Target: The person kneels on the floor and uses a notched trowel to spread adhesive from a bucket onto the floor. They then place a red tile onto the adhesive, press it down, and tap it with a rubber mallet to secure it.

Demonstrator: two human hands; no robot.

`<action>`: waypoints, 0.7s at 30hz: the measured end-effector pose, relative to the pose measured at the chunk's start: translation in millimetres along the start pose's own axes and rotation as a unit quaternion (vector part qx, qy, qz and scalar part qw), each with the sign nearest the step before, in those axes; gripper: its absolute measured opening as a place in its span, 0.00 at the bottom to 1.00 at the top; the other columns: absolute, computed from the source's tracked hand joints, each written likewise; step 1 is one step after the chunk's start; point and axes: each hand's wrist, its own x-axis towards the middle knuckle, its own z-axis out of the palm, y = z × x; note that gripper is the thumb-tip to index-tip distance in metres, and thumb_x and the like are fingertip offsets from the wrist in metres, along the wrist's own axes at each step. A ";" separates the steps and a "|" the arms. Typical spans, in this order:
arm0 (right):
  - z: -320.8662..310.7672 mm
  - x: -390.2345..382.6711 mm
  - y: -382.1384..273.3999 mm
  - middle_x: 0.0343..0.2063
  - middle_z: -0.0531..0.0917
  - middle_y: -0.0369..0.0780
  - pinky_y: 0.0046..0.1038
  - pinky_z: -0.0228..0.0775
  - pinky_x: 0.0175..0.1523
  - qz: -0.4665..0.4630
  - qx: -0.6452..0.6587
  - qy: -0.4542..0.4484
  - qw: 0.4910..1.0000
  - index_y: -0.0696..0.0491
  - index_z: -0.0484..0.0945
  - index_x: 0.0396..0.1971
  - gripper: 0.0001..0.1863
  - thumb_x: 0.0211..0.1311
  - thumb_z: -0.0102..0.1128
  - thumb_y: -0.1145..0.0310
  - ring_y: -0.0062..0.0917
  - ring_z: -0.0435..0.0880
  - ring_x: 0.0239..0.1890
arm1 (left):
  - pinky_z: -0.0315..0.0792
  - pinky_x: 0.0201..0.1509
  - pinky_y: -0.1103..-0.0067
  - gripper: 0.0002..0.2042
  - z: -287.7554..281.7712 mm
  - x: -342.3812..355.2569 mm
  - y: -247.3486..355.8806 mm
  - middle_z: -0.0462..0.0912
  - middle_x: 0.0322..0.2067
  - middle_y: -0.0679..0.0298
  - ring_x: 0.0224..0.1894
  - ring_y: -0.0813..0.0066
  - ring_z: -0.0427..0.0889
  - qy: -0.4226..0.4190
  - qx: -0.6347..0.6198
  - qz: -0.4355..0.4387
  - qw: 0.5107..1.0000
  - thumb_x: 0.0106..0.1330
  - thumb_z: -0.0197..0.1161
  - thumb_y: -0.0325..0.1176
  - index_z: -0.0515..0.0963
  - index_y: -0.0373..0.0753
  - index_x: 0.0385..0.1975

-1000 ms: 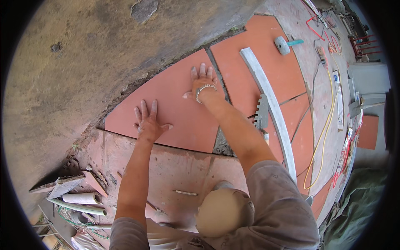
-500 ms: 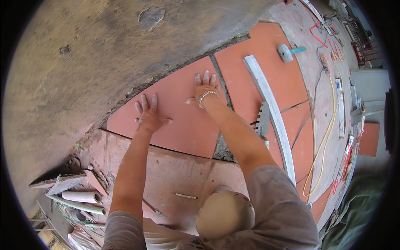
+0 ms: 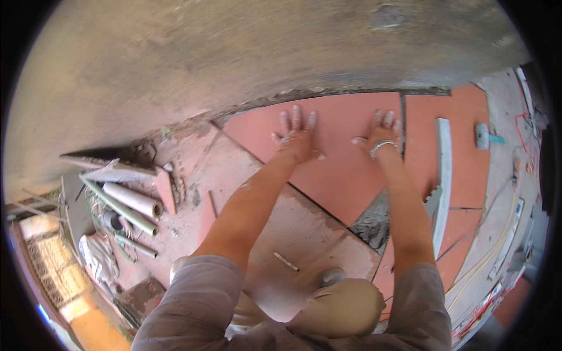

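Both my hands press on a large reddish floor tile (image 3: 333, 169) set against the base of the wall. My left hand (image 3: 297, 140), fingers spread and dusty with cement, lies on the tile's left part. Near its right edge rests my right hand (image 3: 380, 131), fingers apart, a bracelet (image 3: 383, 145) at the wrist. Neither hand holds anything. Grey mortar (image 3: 373, 225) shows in the gap by the tile's lower right corner. Beside my right forearm is a notched trowel (image 3: 433, 199), partly hidden, next to a long pale metal bar (image 3: 443, 169).
More red tiles (image 3: 418, 128) lie to the right, with a mallet (image 3: 482, 136) with a teal handle on them. A concrete wall (image 3: 234, 52) runs along the far side. Pipes (image 3: 133, 199) and scraps pile up at the left. A pencil-like stick (image 3: 286, 261) lies near my knee.
My view has swung to the left, so the scene sits further right and the pile of pipes shows more. My left hand's fingers have moved along the tile; both hands still rest on it.
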 end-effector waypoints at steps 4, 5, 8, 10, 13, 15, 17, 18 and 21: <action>3.0 0.3 7.3 0.77 0.44 0.55 0.51 0.30 0.80 -0.071 0.003 0.015 0.997 0.54 0.41 0.78 0.66 0.51 0.63 0.27 0.53 0.38 0.80 | 0.48 0.68 0.29 0.64 3.8 3.3 0.8 0.26 0.79 0.55 0.79 0.38 0.24 0.012 0.035 -0.003 0.999 0.44 0.83 0.52 0.41 0.64 0.79; 5.7 -2.0 8.8 0.78 0.43 0.55 0.53 0.32 0.79 -0.054 0.053 0.022 0.997 0.52 0.41 0.78 0.66 0.52 0.64 0.28 0.54 0.37 0.80 | 0.49 0.68 0.29 0.64 6.3 2.6 -0.2 0.26 0.79 0.55 0.79 0.37 0.25 0.019 0.032 0.003 0.999 0.44 0.84 0.50 0.41 0.64 0.79; 2.1 -4.8 11.6 0.78 0.38 0.53 0.56 0.39 0.78 -0.004 0.122 -0.007 0.993 0.49 0.41 0.79 0.64 0.53 0.67 0.31 0.56 0.35 0.79 | 0.52 0.67 0.29 0.63 7.9 5.0 4.3 0.26 0.79 0.58 0.79 0.39 0.28 0.028 0.029 0.006 0.999 0.44 0.84 0.48 0.42 0.62 0.79; -6.1 -7.7 12.7 0.79 0.34 0.52 0.58 0.43 0.76 -0.010 0.154 -0.035 0.987 0.49 0.39 0.79 0.64 0.54 0.66 0.32 0.56 0.33 0.79 | 0.53 0.68 0.31 0.64 5.5 6.7 9.5 0.26 0.80 0.58 0.79 0.40 0.29 0.016 0.048 -0.014 0.999 0.44 0.84 0.47 0.41 0.61 0.79; -11.6 -12.4 17.8 0.78 0.44 0.52 0.51 0.48 0.77 -0.013 0.149 -0.018 0.989 0.50 0.49 0.78 0.57 0.57 0.66 0.36 0.52 0.42 0.79 | 0.54 0.69 0.33 0.64 4.0 7.6 16.0 0.26 0.80 0.59 0.80 0.41 0.30 0.011 0.061 -0.030 0.998 0.44 0.84 0.47 0.41 0.61 0.79; -14.7 5.7 46.2 0.72 0.60 0.53 0.46 0.57 0.73 -0.100 0.179 0.010 0.979 0.52 0.62 0.72 0.47 0.59 0.66 0.40 0.49 0.57 0.75 | 0.56 0.68 0.33 0.64 4.5 10.5 16.7 0.26 0.80 0.59 0.80 0.41 0.30 0.014 0.055 -0.020 0.998 0.43 0.85 0.47 0.42 0.61 0.79; -2.9 22.9 87.2 0.61 0.75 0.53 0.42 0.66 0.68 -0.103 0.279 0.103 0.949 0.55 0.74 0.62 0.37 0.61 0.66 0.44 0.45 0.72 0.66 | 0.57 0.68 0.33 0.65 7.0 11.4 13.5 0.27 0.80 0.58 0.80 0.41 0.31 0.018 0.060 -0.016 0.998 0.43 0.85 0.47 0.42 0.61 0.79; 7.9 28.9 129.3 0.52 0.83 0.52 0.40 0.70 0.65 -0.081 0.360 0.211 0.905 0.56 0.80 0.55 0.31 0.61 0.66 0.46 0.44 0.80 0.59 | 0.57 0.68 0.33 0.65 8.6 11.6 11.1 0.27 0.80 0.58 0.79 0.40 0.31 0.024 0.061 -0.012 0.998 0.42 0.85 0.47 0.42 0.61 0.79; 19.4 77.8 266.9 0.55 0.80 0.53 0.42 0.75 0.59 0.083 0.263 0.235 0.932 0.57 0.75 0.58 0.32 0.61 0.67 0.51 0.47 0.80 0.56 | 0.58 0.67 0.33 0.64 11.5 13.0 6.6 0.28 0.79 0.57 0.79 0.39 0.32 0.030 0.058 -0.005 0.998 0.42 0.85 0.47 0.43 0.62 0.79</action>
